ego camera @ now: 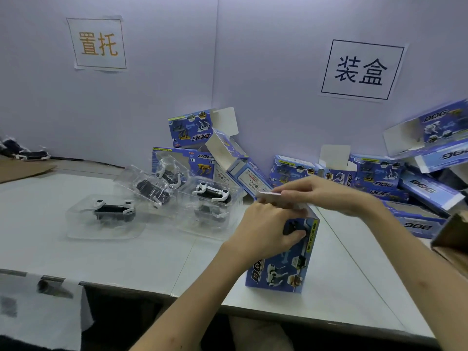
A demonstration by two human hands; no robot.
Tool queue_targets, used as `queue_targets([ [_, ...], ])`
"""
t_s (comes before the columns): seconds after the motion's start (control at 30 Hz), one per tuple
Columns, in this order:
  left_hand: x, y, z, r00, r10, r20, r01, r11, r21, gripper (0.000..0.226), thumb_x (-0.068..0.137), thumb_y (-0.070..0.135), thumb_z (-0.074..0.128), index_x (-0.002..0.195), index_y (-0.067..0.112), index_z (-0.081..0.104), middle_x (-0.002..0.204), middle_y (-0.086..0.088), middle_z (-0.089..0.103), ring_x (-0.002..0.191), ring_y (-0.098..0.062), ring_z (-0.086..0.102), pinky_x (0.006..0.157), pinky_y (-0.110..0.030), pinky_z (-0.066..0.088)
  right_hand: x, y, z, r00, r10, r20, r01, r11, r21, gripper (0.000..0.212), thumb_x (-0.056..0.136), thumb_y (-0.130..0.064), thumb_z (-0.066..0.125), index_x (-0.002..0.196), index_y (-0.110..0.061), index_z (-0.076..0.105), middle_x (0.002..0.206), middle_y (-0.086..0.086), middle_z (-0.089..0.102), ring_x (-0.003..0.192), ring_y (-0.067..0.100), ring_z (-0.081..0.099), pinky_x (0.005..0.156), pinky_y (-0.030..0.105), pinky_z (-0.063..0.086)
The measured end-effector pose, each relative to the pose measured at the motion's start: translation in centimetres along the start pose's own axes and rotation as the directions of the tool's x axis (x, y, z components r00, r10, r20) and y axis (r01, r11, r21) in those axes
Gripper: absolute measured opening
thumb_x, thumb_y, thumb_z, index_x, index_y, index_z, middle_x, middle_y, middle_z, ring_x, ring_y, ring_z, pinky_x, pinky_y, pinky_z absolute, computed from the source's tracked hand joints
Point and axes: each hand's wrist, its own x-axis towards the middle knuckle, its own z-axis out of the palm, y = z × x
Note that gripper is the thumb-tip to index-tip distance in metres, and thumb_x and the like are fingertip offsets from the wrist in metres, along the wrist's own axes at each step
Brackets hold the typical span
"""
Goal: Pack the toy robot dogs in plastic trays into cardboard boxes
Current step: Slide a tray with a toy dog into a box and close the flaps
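A blue cardboard box (281, 267) stands upright near the table's front edge. My left hand (266, 231) grips its upper side, thumb curled on the printed face. My right hand (326, 193) lies over the top with straight fingers on the white lid flap (268, 195). What is inside the box is hidden. Left of it lie clear plastic trays with black-and-white robot dogs: one flat at the left (111, 214), one tilted behind it (154, 188), one close to my left hand (211, 198).
Open blue boxes (197, 133) are piled against the white wall at the centre, and several more (395, 183) are heaped at the right. A brown carton edge (450, 236) juts in at far right. Loose robot dogs (25, 153) lie at far left.
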Motion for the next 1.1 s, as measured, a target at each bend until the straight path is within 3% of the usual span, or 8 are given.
queue_targets([
  [0.13,0.0,0.1,0.1,1.000,0.015,-0.007,-0.015,1.000,0.003,0.041,0.091,0.045,0.061,0.130,0.034,0.063,0.129,0.002,0.066,0.118,-0.019,0.056,0.098,-0.033,0.042,-0.4,1.3,0.9,0.999,-0.043,-0.004,0.043,0.996,0.082,0.034,0.085,-0.068,0.055,0.118,-0.061,0.063,0.118,-0.029,0.065,0.109,-0.011,0.058,0.081,0.013,0.048],
  [0.33,0.0,0.0,0.2,0.999,0.035,0.005,-0.035,0.998,0.061,0.046,0.090,0.048,0.060,0.133,0.029,0.061,0.121,-0.003,0.070,0.110,-0.024,0.062,0.091,-0.034,0.047,-0.3,1.4,1.7,0.985,-0.119,-0.128,0.140,0.976,0.167,0.027,0.082,-0.046,0.066,0.107,-0.054,0.071,0.108,-0.026,0.070,0.103,-0.004,0.063,0.075,0.011,0.051],
  [0.43,-0.1,0.0,0.1,0.999,0.054,-0.003,-0.054,0.995,0.080,0.047,0.089,0.046,0.062,0.133,0.029,0.061,0.120,-0.003,0.070,0.110,-0.025,0.062,0.092,-0.035,0.047,-0.3,1.3,2.1,0.966,-0.168,-0.198,0.201,0.966,0.161,0.031,0.084,-0.042,0.065,0.114,-0.048,0.070,0.112,-0.022,0.071,0.106,-0.002,0.064,0.080,0.013,0.052],
  [0.53,-0.3,0.0,0.3,0.998,0.064,-0.025,-0.062,0.995,0.083,0.042,0.088,0.043,0.065,0.125,0.026,0.067,0.109,-0.002,0.074,0.100,-0.023,0.066,0.082,-0.032,0.049,-0.5,1.7,2.9,0.953,-0.188,-0.236,0.226,0.963,0.149,0.028,0.089,-0.033,0.066,0.114,-0.044,0.070,0.112,-0.024,0.071,0.110,-0.005,0.061,0.083,0.011,0.050],
  [0.7,-0.7,0.1,0.4,0.998,0.051,-0.029,-0.050,0.998,0.036,0.040,0.090,0.042,0.060,0.127,0.029,0.065,0.110,0.000,0.073,0.099,-0.021,0.065,0.082,-0.034,0.049,-0.7,1.9,3.2,0.961,-0.146,-0.236,0.193,0.963,0.190,0.028,0.095,-0.017,0.063,0.110,-0.038,0.073,0.111,-0.014,0.074,0.113,0.006,0.063,0.092,0.024,0.053],
  [0.87,-1.4,0.2,0.3,0.997,0.061,-0.047,-0.059,0.998,0.036,0.032,0.090,0.036,0.060,0.120,0.026,0.068,0.104,0.004,0.074,0.094,-0.021,0.065,0.083,-0.033,0.041,-1.0,2.2,3.9,0.944,-0.186,-0.271,0.246,0.947,0.205,0.031,0.095,-0.010,0.062,0.117,-0.028,0.073,0.113,-0.013,0.074,0.114,0.002,0.063,0.092,0.017,0.050],
  [1.03,-3.5,1.4,0.5,0.989,-0.023,-0.145,0.012,0.997,-0.079,0.032,0.092,0.036,0.053,0.122,0.030,0.063,0.120,0.013,0.067,0.115,-0.009,0.056,0.112,-0.035,0.029,-1.1,2.6,3.5,0.954,-0.187,-0.236,0.232,0.956,0.180,0.031,0.097,-0.016,0.062,0.122,-0.031,0.072,0.119,-0.015,0.071,0.120,0.002,0.059,0.100,0.028,0.050],
  [1.1,-4.2,2.0,0.7,0.976,-0.062,-0.209,0.036,0.991,-0.130,0.026,0.091,0.034,0.056,0.115,0.032,0.066,0.121,0.017,0.065,0.121,-0.006,0.053,0.115,-0.039,0.028,-0.9,2.6,3.4,0.955,-0.184,-0.233,0.226,0.960,0.167,0.031,0.096,-0.017,0.063,0.121,-0.033,0.072,0.121,-0.016,0.070,0.123,0.003,0.058,0.104,0.033,0.048],
])
